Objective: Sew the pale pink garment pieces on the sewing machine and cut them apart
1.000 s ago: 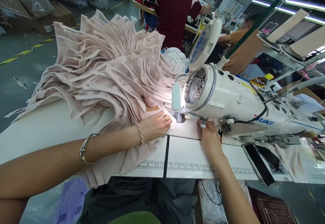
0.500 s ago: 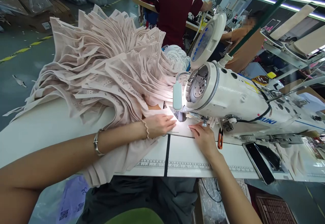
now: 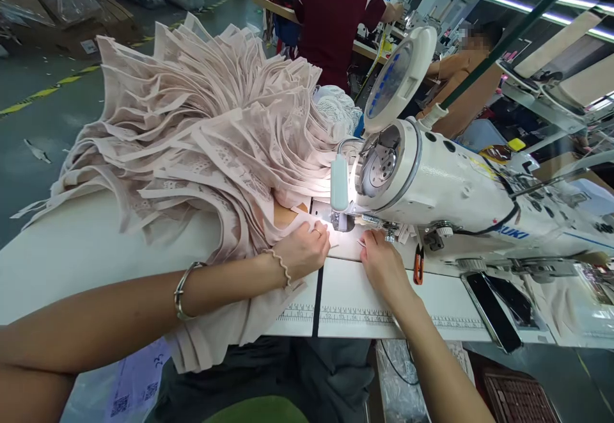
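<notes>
While my left hand (image 3: 305, 249) pinches a pale fabric strip (image 3: 293, 224) beside the presser foot (image 3: 336, 221), my right hand (image 3: 382, 262) seems to grip a small whitish bit (image 3: 361, 242); this strip looks unfinished, and how much of the heap (image 3: 211, 112) leftward is sewn, I cannot tell.

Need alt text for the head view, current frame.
Bare hands at a white sewing machine: the left hand curled against pale pink cloth, the right hand at a small pale scrap. A big heap of similar cloth lies on the left; orange snips and a phone lie on the right.
</notes>
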Tool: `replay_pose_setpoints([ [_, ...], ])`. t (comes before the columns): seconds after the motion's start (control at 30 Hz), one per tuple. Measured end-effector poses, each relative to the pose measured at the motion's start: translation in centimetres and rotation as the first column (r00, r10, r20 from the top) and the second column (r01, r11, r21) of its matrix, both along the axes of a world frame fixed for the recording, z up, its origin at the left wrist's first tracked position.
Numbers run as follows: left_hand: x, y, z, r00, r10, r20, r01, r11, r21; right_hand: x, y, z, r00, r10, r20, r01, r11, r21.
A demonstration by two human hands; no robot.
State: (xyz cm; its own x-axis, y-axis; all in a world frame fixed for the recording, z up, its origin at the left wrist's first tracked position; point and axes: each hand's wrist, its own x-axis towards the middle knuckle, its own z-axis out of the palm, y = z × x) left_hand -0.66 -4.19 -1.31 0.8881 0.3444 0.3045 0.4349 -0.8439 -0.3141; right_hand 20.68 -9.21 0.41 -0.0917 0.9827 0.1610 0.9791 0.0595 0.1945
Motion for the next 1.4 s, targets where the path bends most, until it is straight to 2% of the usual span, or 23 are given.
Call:
replay_pose_setpoints([
  [0.1,0.0,0.3,-0.3,0.998,-0.044,0.038,0.044,0.999,0.010,-1.6,1.2,1.2,0.990,-0.138,0.024,0.140,0.978,-0.158],
  [0.17,0.1,0.5,-0.7,0.995,-0.061,0.075,0.062,0.998,-0.013,-2.9,1.9,1.3,0.986,-0.166,-0.014,0.159,0.966,-0.206],
  [0.27,-0.1,1.1,-1.1,0.987,-0.034,0.155,0.051,0.993,-0.107,-4.2,2.4,0.5,0.981,-0.157,-0.115,0.137,0.977,-0.164],
  [0.37,-0.3,1.5,-1.2,0.943,0.104,0.316,-0.020,0.966,-0.256,-4.5,2.1,-0.6,0.973,-0.132,-0.189,0.122,0.991,-0.061],
  [0.4,-0.3,1.4,-1.3,0.924,0.119,0.364,-0.002,0.952,-0.305,-4.4,2.0,-0.9,0.970,-0.123,-0.210,0.118,0.992,-0.038],
  [0.47,-0.2,0.8,-1.6,0.909,0.062,0.412,0.091,0.935,-0.342,-4.0,1.8,-1.2,0.959,-0.116,-0.259,0.112,0.993,-0.027],
  [0.53,0.1,0.0,-1.9,0.924,-0.024,0.382,0.148,0.942,-0.301,-3.8,1.6,-1.3,0.945,-0.117,-0.306,0.111,0.993,-0.037],
  [0.57,0.2,-0.3,-2.1,0.936,-0.041,0.349,0.141,0.954,-0.266,-3.7,1.6,-1.2,0.939,-0.120,-0.323,0.113,0.993,-0.041],
  [0.7,0.6,-0.9,-2.4,0.972,-0.026,0.233,0.068,0.983,-0.172,-3.7,1.5,-1.1,0.928,-0.133,-0.347,0.122,0.991,-0.053],
  [0.9,0.8,-0.6,-2.0,0.981,-0.020,0.195,0.043,0.993,-0.112,-3.6,1.4,-0.6,0.904,-0.117,-0.411,0.092,0.992,-0.080],
  [1.0,0.8,-0.4,-1.4,0.985,-0.034,0.169,0.052,0.993,-0.105,-2.5,1.1,-0.3,0.857,-0.035,-0.514,-0.025,0.994,-0.109],
  [1.1,0.9,0.1,-1.1,0.988,-0.064,0.137,0.080,0.991,-0.110,-0.9,0.6,-0.5,0.797,0.187,-0.575,-0.228,0.974,0.001],
  [1.17,0.9,0.5,-1.2,0.988,-0.085,0.129,0.100,0.988,-0.117,-0.2,0.2,-1.0,0.780,0.343,-0.523,-0.315,0.938,0.146],
  [1.23,1.0,0.6,-1.5,0.987,-0.090,0.135,0.107,0.986,-0.131,0.1,0.1,-1.5,0.780,0.445,-0.440,-0.367,0.895,0.254],
  [1.3,1.0,0.6,-1.6,0.985,-0.080,0.156,0.104,0.982,-0.156,-0.2,0.0,-1.8,0.790,0.500,-0.355,-0.410,0.861,0.300],
  [1.4,1.0,0.6,-1.2,0.973,-0.004,0.230,0.047,0.982,-0.183,-1.1,0.1,-1.8,0.839,0.491,-0.234,-0.417,0.858,0.300],
])
